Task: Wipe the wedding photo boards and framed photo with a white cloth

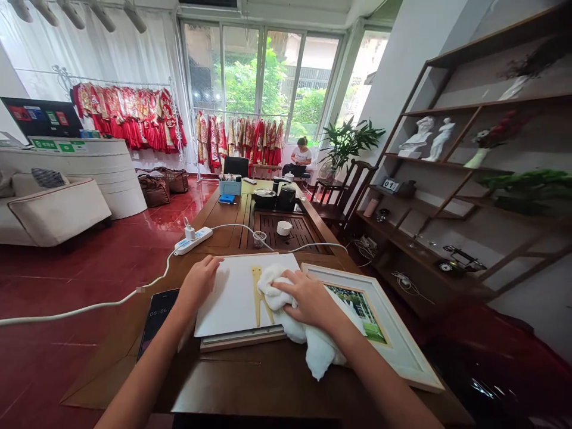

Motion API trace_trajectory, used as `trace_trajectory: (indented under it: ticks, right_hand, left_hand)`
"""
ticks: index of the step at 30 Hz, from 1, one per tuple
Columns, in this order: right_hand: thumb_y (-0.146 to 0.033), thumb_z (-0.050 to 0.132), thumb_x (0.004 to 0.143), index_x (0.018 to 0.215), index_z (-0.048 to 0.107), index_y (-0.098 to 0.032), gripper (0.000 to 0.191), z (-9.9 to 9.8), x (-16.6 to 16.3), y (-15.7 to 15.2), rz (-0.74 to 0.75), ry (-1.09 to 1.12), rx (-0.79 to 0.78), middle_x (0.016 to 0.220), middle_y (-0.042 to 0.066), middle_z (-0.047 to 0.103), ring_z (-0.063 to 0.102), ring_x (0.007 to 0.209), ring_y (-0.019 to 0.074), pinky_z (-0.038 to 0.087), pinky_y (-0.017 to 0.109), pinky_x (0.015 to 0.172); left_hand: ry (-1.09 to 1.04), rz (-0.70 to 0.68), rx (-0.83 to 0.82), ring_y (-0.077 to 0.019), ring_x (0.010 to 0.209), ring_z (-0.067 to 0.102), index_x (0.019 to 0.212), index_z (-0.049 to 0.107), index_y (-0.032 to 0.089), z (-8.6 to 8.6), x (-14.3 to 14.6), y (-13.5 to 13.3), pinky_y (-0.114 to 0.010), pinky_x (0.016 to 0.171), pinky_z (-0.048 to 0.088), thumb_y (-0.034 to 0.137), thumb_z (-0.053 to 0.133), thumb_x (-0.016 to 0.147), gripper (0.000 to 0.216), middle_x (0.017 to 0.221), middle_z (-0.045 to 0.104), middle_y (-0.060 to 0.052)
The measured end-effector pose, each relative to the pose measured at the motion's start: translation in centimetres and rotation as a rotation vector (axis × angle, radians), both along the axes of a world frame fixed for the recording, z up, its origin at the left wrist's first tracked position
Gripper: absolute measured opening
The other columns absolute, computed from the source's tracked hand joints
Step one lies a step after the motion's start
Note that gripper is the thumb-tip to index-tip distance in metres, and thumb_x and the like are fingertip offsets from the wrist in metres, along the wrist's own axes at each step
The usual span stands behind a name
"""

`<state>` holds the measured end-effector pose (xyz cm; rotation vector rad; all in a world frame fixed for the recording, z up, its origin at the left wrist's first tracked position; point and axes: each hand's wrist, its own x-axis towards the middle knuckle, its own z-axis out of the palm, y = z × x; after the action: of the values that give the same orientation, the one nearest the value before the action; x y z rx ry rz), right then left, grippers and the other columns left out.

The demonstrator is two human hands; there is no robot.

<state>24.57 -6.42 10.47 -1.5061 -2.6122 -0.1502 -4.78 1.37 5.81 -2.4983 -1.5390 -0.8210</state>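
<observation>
A flat white board (232, 298) lies on a wooden-edged frame (243, 344) on the brown table. Attached to or lying on the board is a yellowish forked stand leg (257, 298). My left hand (201, 281) rests at the board's upper left edge, fingers stretched out and holding nothing. Bunched under the curled fingers of my right hand (308, 298) is a soft white cloth (292, 325), pressed to the board's right side beside the leg. The cloth trails over a second picture frame (402, 339) with a photo, partly covering it.
A phone (156, 316) showing a timer lies left of my forearm. A power strip (193, 241) and its white cable cross the table. Beyond stand a tea tray (272, 238), a cup (284, 228) and a kettle (286, 196). A person (301, 156) sits near the windows.
</observation>
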Motion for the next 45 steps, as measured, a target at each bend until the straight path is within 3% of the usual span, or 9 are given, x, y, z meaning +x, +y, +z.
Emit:
trace_trajectory:
  ticks: [4,9,13,16,18,20,25,32,45]
  right_hand:
    - [-0.03,0.058,0.08,0.122,0.057,-0.031,0.043,-0.2,0.4,0.1,0.004,0.025,-0.001,0.122,0.006,0.054,0.05,0.104,0.0262,0.036,0.04,0.09]
    - [-0.029,0.058,0.078,0.122,0.057,-0.03,0.044,-0.4,0.7,0.2,0.01,0.05,0.008,0.124,0.006,0.054,0.051,0.105,0.0263,0.035,0.041,0.092]
    - [-0.029,0.057,0.078,0.123,0.057,-0.03,0.045,-0.2,0.8,0.1,0.005,0.072,0.002,0.125,0.006,0.053,0.051,0.106,0.0264,0.037,0.041,0.091]
    - [-0.029,0.058,0.077,0.125,0.056,-0.031,0.048,-0.1,0.8,0.0,0.004,0.086,-0.003,0.127,0.006,0.053,0.051,0.105,0.026,0.037,0.04,0.091]
    - [-0.029,0.058,0.077,0.127,0.055,-0.032,0.05,0.0,0.9,-0.1,-0.009,0.089,-0.005,0.128,0.007,0.052,0.051,0.105,0.026,0.038,0.04,0.089]
    - [-0.029,0.057,0.077,0.127,0.055,-0.032,0.05,-0.1,1.1,0.0,-0.03,0.085,-0.002,0.128,0.006,0.052,0.051,0.106,0.026,0.038,0.04,0.089]
    - [-0.029,0.058,0.077,0.125,0.057,-0.032,0.049,-0.4,2.3,0.9,-0.14,0.032,0.025,0.126,0.007,0.053,0.05,0.107,0.027,0.036,0.04,0.091]
    - [-0.031,0.057,0.079,0.125,0.057,-0.031,0.046,-0.7,3.2,1.6,-0.266,0.032,0.045,0.122,0.007,0.055,0.051,0.104,0.0261,0.036,0.038,0.088]
    - [-0.033,0.062,0.078,0.128,0.053,-0.032,0.051,0.0,-4.3,-0.6,0.151,-0.046,-0.047,0.123,0.009,0.053,0.047,0.103,0.0273,0.033,0.04,0.088]
  left_hand:
    - [0.109,0.274,0.018,-0.0215,0.094,0.062,0.12,0.056,0.019,-0.1,-3.4,-3.9,-0.034,0.083,0.044,0.023,0.034,0.094,0.034,0.104,0.066,-0.007]
    - [0.312,0.616,0.027,-0.0281,0.101,0.055,0.123,0.058,0.019,-2.2,-6.5,-7.7,-0.038,0.079,0.043,0.031,0.037,0.093,0.038,0.116,0.057,-0.013]
    - [0.418,0.626,-0.123,-0.0298,0.104,0.052,0.117,0.063,0.026,-3.7,-7.0,-8.8,-0.042,0.083,0.043,0.026,0.05,0.086,0.034,0.119,0.055,-0.012]
    - [0.272,0.674,-0.071,-0.0313,0.108,0.051,0.122,0.059,0.021,-4.0,-5.8,-8.6,-0.046,0.088,0.042,0.031,0.046,0.089,0.037,0.121,0.054,-0.014]
    - [0.11,0.627,-0.021,-0.0293,0.11,0.051,0.124,0.056,0.017,-3.8,-4.2,-8.2,-0.046,0.091,0.042,0.036,0.036,0.094,0.041,0.12,0.055,-0.014]
    - [0.012,0.43,-0.011,-0.0261,0.113,0.051,0.125,0.054,0.017,-3.4,-2.1,-7.8,-0.043,0.095,0.041,0.037,0.032,0.096,0.042,0.121,0.055,-0.012]
    - [0.012,0.101,-0.044,-0.0233,0.121,0.048,0.129,0.049,0.022,-2.4,3.2,-7.1,-0.042,0.103,0.037,0.035,0.036,0.095,0.039,0.13,0.054,-0.009]
    - [0.094,0.052,-0.055,-0.0244,0.125,0.047,0.128,0.051,0.022,-3.1,5.5,-6.4,-0.044,0.105,0.035,0.03,0.04,0.092,0.038,0.135,0.053,-0.009]
    - [0.13,0.046,-0.099,-0.0268,0.129,0.042,0.129,0.049,0.017,-3.6,5.2,-6.4,-0.045,0.109,0.031,0.027,0.041,0.091,0.041,0.14,0.048,-0.012]
